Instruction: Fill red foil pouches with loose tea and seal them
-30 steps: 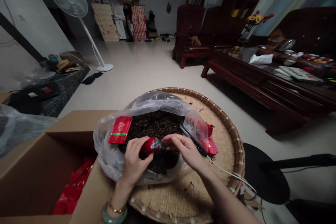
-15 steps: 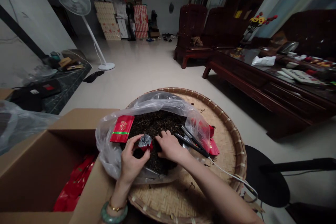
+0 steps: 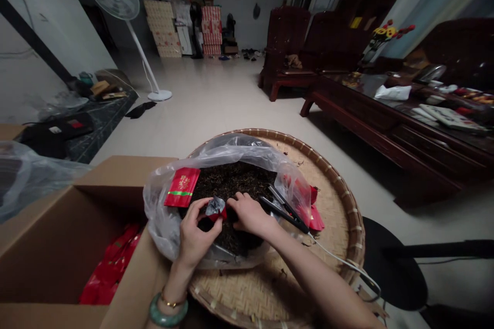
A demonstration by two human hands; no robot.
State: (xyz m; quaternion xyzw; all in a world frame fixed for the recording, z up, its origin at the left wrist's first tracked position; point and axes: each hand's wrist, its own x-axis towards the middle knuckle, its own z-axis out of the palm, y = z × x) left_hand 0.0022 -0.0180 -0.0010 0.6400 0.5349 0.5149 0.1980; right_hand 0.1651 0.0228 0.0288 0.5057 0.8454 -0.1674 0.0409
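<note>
My left hand point(image 3: 198, 231) grips a small red packet point(image 3: 222, 212) between thumb and fingers, its silver-lined mouth standing open. Close beside that mouth, my right hand point(image 3: 249, 214) is curled with its fingertips around dark dried tea leaves point(image 3: 232, 214). Both hands are over a clear plastic bag point(image 3: 160, 234) filled with loose tea point(image 3: 237, 177). A flat red packet point(image 3: 182, 186) with a green stripe lies on the bag's left side. On the right side rests a black hand-held heat sealer or straightening iron point(image 3: 287, 213) with its jaws apart and a white cord.
The bag sits on a round woven bamboo tray point(image 3: 347, 200) with scattered leaves and red packets point(image 3: 316, 218) at right. A cardboard box point(image 3: 127, 172) at left holds several red packets point(image 3: 111, 267). A black stand base point(image 3: 401, 277), white fan point(image 3: 160, 95) and wooden table point(image 3: 370, 118) surround it.
The right hand has shifted slightly toward the packet's mouth, with dark leaves now showing at its fingertips. The left hand still holds the packet; the whole view has turned a little.
</note>
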